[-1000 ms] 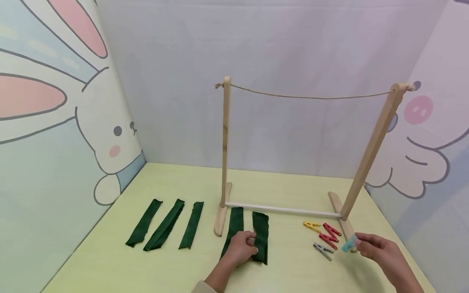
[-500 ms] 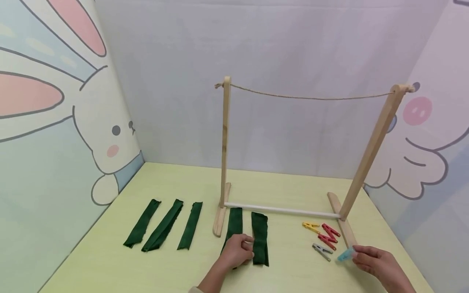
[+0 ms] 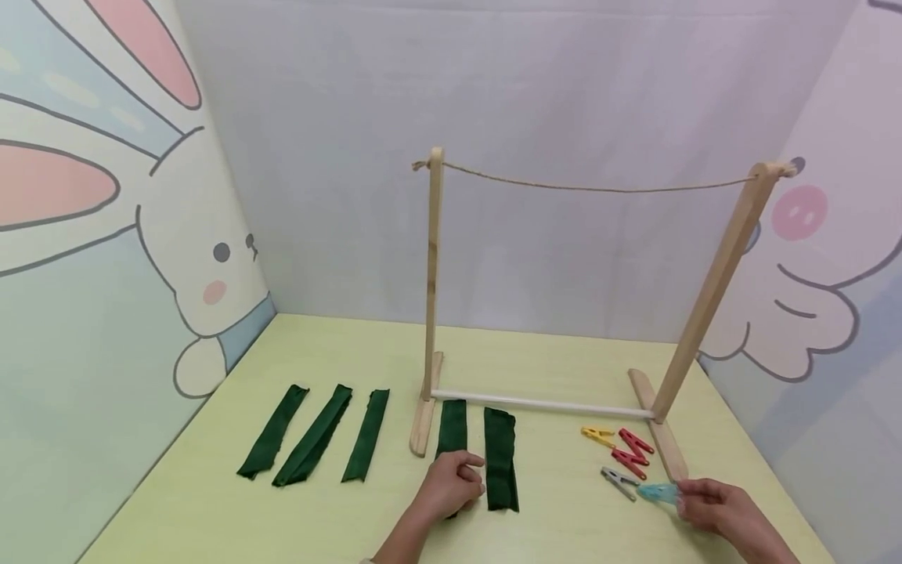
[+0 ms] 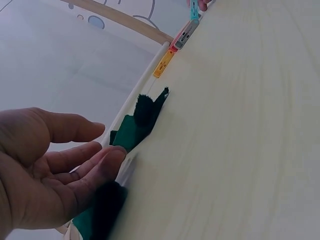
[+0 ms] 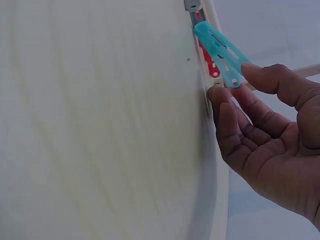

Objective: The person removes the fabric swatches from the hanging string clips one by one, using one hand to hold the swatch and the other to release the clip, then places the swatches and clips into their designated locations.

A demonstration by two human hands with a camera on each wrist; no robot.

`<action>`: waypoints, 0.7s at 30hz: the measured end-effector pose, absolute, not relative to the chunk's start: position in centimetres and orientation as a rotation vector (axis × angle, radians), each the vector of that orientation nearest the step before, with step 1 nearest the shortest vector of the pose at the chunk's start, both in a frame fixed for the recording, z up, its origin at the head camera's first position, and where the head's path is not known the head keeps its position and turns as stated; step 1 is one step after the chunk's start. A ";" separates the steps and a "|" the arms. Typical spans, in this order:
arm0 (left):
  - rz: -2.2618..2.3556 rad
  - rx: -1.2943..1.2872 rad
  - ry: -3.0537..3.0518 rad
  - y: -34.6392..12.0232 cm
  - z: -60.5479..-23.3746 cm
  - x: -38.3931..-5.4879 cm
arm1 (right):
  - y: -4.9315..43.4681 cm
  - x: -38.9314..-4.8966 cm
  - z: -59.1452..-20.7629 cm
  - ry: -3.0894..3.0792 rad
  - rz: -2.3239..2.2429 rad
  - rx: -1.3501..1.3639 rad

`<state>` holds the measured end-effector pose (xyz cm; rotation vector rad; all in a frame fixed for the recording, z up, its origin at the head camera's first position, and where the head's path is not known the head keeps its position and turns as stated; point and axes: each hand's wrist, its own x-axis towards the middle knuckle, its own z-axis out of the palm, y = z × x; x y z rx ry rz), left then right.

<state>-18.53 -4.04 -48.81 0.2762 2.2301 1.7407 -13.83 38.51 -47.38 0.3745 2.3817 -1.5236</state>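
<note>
My right hand (image 3: pixel 726 513) pinches a light blue clothespin (image 3: pixel 658 493) by its handle ends, between thumb and fingertips. In the right wrist view the clothespin (image 5: pixel 220 52) points away from the fingers. A grey clothespin (image 3: pixel 620 483) lies just left of it, with two red clothespins (image 3: pixel 629 462) and a yellow clothespin (image 3: pixel 597 435) behind. My left hand (image 3: pixel 445 487), loosely bent and holding nothing, is over the near part of one dark green cloth strip (image 3: pixel 453 427), hiding some of it. Another green strip (image 3: pixel 500 458) lies just right of the fingertips.
Three more green strips (image 3: pixel 366 435) lie at the left of the pale table (image 3: pixel 557 525). Behind stands a wooden frame with a left post (image 3: pixel 433 274), a right post (image 3: pixel 715 298), a rope (image 3: pixel 599 189) strung between them and a white bottom rod (image 3: pixel 543 404).
My right hand has moved left and down with the blue clothespin, near the grey one. My left hand has drawn back from the right-hand green strip, a little left and nearer.
</note>
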 end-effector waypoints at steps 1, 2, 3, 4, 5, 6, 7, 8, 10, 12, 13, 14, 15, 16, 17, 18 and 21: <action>1.740 0.276 2.237 -4.1 -48.8 -18.5 | 38.7 -13.9 -47.5 2.394 -1.501 0.367; 1.738 0.275 2.245 -4.1 -48.8 -18.5 | 38.8 -13.9 -47.6 2.406 -1.480 0.359; 1.739 0.275 2.252 -4.2 -48.7 -18.5 | 39.0 -14.0 -47.7 2.417 -1.459 0.353; 1.741 0.277 2.256 -4.2 -48.7 -18.5 | 39.1 -14.0 -47.7 2.431 -1.439 0.337; 1.748 0.283 2.256 -4.3 -48.8 -18.5 | 39.1 -14.0 -47.8 2.446 -1.420 0.324; 1.759 0.286 2.253 -4.4 -48.8 -18.5 | 39.1 -14.1 -47.9 2.463 -1.401 0.314; 1.768 0.284 2.252 -4.5 -48.8 -18.6 | 39.2 -14.1 -48.0 2.476 -1.382 0.278; 1.780 0.282 2.248 -4.6 -48.8 -18.6 | 39.1 -14.1 -48.1 2.487 -1.370 0.264; 1.804 0.267 2.234 -4.8 -49.0 -18.7 | 39.0 -14.2 -48.2 2.508 -1.344 0.244; 1.819 0.247 2.217 -5.1 -49.1 -18.7 | 39.0 -14.0 -48.5 2.509 -1.333 0.251; 1.826 0.241 2.209 -5.2 -49.1 -18.7 | 39.0 -13.9 -48.6 2.504 -1.330 0.265; 1.834 0.239 2.199 -5.4 -49.1 -18.7 | 39.1 -13.7 -48.7 2.503 -1.328 0.281; 1.845 0.235 2.183 -5.6 -49.1 -18.7 | 39.2 -13.6 -48.8 2.498 -1.329 0.286; 1.857 0.231 2.169 -5.9 -49.0 -18.7 | 39.3 -13.5 -48.8 2.494 -1.330 0.289; 1.872 0.232 2.156 -6.1 -49.0 -18.7 | 39.4 -13.5 -48.8 2.484 -1.341 0.292; 1.889 0.230 2.143 -6.4 -48.9 -18.7 | 39.5 -13.4 -48.7 2.479 -1.344 0.274; 1.923 0.229 2.127 -7.4 -48.7 -18.7 | 39.6 -13.3 -48.2 2.472 -1.359 0.201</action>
